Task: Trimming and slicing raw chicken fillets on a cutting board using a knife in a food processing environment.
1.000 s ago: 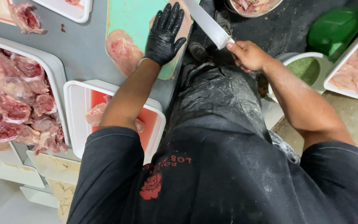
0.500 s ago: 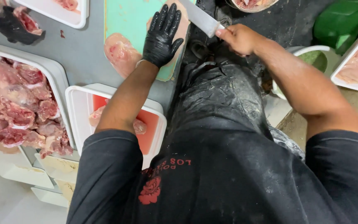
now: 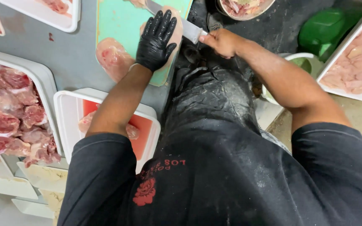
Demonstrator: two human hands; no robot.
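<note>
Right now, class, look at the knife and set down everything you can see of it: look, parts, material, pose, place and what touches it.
The knife has a long, broad, pale grey blade that looks like metal. Its handle is hidden inside the bare right hand, which grips it. The blade lies nearly flat, angled up and away to the left, over the green cutting board. It runs beside the fingertips of the black-gloved left hand, which presses a pale piece of raw chicken. The blade's tip reaches the picture's top edge.

left hand (image 3: 156, 42) – black glove | right hand (image 3: 222, 42) – bare | black shirt
</note>
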